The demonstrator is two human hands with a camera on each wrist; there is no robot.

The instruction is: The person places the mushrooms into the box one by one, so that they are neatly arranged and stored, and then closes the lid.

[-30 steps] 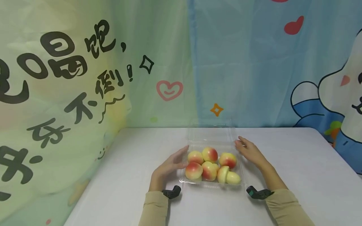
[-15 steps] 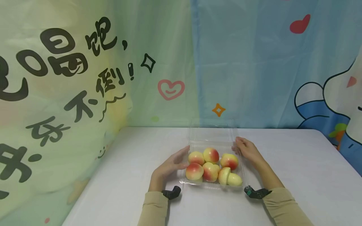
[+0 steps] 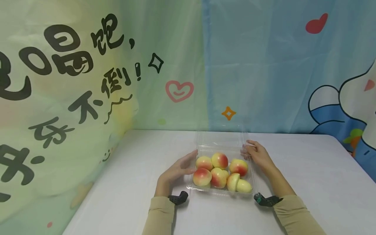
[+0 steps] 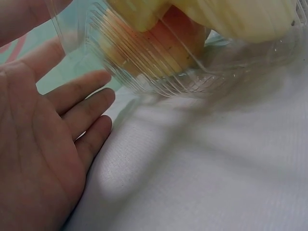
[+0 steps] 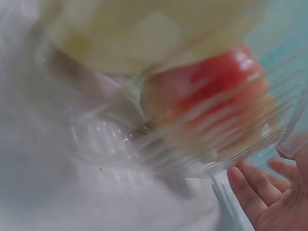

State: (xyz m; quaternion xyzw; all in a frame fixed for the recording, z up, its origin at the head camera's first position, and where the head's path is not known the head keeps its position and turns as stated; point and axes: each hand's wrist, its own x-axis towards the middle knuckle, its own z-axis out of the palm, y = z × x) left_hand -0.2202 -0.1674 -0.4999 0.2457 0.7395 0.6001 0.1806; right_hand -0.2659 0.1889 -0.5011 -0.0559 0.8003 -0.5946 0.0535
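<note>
A clear plastic clamshell box (image 3: 220,192) stands on the table, its lid (image 3: 221,138) raised at the back. Several yellow-and-red peaches (image 3: 202,177) lie inside. At the front right corner is a pale yellow rounded piece (image 3: 243,186). My left hand (image 3: 177,168) lies along the box's left side, fingers extended, thumb beside the wall; in the left wrist view the fingertips (image 4: 103,77) reach the ribbed wall. At the back right corner, near the hinge, my right hand (image 3: 258,156) holds the rim, some fingers showing through the plastic. Its fingers (image 5: 255,185) come up under the ribbed edge.
The box stands on a white table (image 3: 141,153). A printed curtain (image 3: 264,81) hangs behind the table's far edge, and another printed cloth (image 3: 94,140) is on the left. A black device (image 3: 178,198) sits on each wrist.
The right hand's fingers, spread beside the box's back right corner at first, have closed in on the rim; its forefinger now sticks out. The left hand stays put. The view has shifted slightly.
</note>
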